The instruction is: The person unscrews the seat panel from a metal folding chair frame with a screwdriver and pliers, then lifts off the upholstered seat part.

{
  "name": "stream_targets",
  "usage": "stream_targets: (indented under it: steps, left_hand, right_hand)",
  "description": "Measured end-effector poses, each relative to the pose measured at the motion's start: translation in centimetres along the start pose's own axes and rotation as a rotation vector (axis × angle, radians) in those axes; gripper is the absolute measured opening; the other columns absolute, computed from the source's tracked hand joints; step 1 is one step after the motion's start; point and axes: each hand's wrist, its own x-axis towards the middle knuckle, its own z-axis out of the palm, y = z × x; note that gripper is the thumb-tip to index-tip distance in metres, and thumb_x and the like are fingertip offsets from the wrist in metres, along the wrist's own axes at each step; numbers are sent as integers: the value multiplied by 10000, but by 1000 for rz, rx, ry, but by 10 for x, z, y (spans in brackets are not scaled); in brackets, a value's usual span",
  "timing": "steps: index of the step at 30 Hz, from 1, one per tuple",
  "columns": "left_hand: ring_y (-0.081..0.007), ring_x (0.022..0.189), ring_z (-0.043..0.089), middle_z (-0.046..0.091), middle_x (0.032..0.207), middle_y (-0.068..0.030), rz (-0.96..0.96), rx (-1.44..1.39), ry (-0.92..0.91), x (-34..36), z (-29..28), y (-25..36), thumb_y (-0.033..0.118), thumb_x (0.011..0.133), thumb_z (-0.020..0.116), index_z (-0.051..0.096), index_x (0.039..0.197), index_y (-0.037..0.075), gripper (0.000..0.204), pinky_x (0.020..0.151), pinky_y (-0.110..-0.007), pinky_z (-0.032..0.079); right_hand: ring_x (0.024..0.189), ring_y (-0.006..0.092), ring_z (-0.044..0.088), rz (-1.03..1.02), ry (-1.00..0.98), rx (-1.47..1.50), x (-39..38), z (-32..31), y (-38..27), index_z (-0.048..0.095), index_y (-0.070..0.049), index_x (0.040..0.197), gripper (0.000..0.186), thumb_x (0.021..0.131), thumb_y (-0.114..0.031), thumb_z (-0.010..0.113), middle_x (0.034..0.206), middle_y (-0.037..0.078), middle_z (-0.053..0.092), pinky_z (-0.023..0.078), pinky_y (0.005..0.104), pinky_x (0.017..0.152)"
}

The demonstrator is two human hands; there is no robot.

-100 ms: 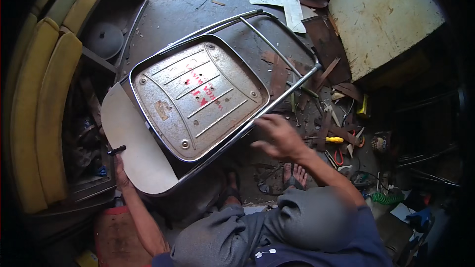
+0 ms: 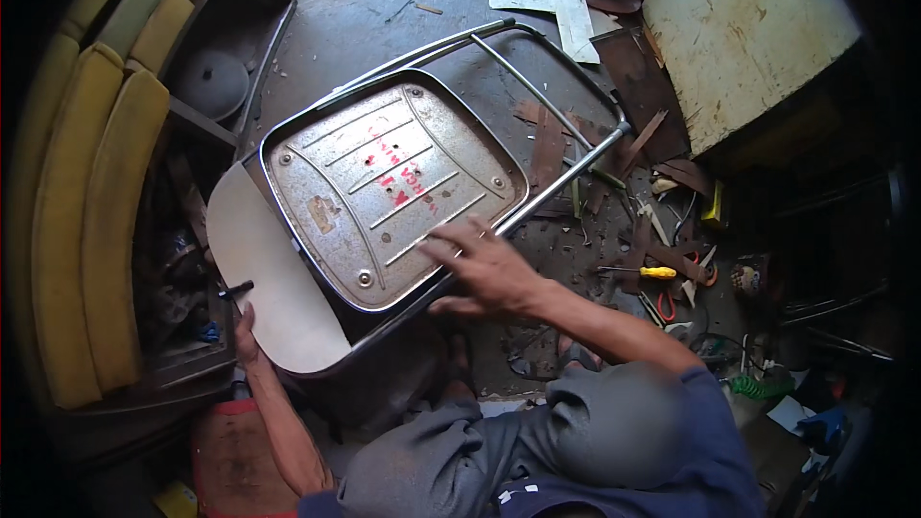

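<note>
A metal folding chair lies across in front of me, its tubular frame (image 2: 576,168) reaching to the far right. The seat's metal underside (image 2: 384,230) faces up, ribbed, rust-spotted and marked in red. At its left end is a pale backrest panel (image 2: 273,278) with rounded corners. My left hand (image 2: 247,341) grips that panel's edge; some of its fingers are hidden behind it. Just above the fingertips, a short black rod-like piece (image 2: 236,290) crosses the panel's edge. My right hand (image 2: 489,273), open with fingers spread, hovers over the seat's near edge and holds nothing.
Yellow cushions (image 2: 67,230) stand along the left beside a dark shelf (image 2: 240,48). A yellow-handled screwdriver (image 2: 657,272), red-handled tool (image 2: 666,307) and broken wood strips lie on the right floor. A worn pale board (image 2: 748,34) stands far right. A red-edged seat (image 2: 235,456) is near left.
My right hand has moved left, from beside the frame tube to over the seat's near edge. The left hand keeps its grip on the panel. The view has shifted slightly.
</note>
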Motion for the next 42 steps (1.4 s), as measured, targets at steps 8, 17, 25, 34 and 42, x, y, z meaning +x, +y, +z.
stream_targets:
  steps: [8, 17, 25, 34, 42]
  left_hand:
    - [-346, 1204, 590, 571, 1331, -225, 79, -13, 84, -37, 50, -14, 105, 960, 540, 443, 1390, -37, 463, 1061, -502, 473]
    - [-347, 1187, 601, 611, 1267, -217, 29, 11, -48, -90, 111, 25, 170, 959, 514, 463, 1347, -59, 453, 1040, -466, 490]
    - [-338, 1162, 621, 618, 1262, -237, 107, -16, -168, -70, 108, 44, 98, 933, 560, 493, 1319, -79, 429, 1047, -474, 488]
    - [-335, 1116, 648, 615, 1266, -240, 216, 233, -56, -134, 208, 115, 238, 979, 534, 501, 1335, -55, 463, 1013, -466, 514]
    - [-328, 1126, 623, 536, 1326, -245, 95, 985, -336, -172, 299, 171, 360, 963, 497, 447, 1355, -54, 573, 992, -467, 516]
  right_hand:
    - [1164, 362, 518, -201, 162, -97, 23, 51, -36, 503, -72, 1283, 678, 762, -413, 770, 1241, 180, 520, 381, 503, 1008]
    - [579, 283, 634, -198, 415, -75, 46, 31, -98, 603, 18, 811, 290, 779, -241, 728, 743, 166, 608, 516, 384, 483]
    - [608, 172, 659, -86, 876, 175, 52, -128, -99, 685, 22, 835, 299, 832, -273, 730, 753, 113, 701, 528, 282, 554]
    - [644, 89, 612, -231, 806, 905, 42, -244, -76, 665, 35, 993, 194, 899, -135, 662, 820, 75, 679, 491, 226, 565]
    - [1035, 223, 639, -100, 1008, -445, 51, -276, -66, 588, -7, 1218, 289, 987, -177, 563, 1121, 136, 662, 499, 324, 932]
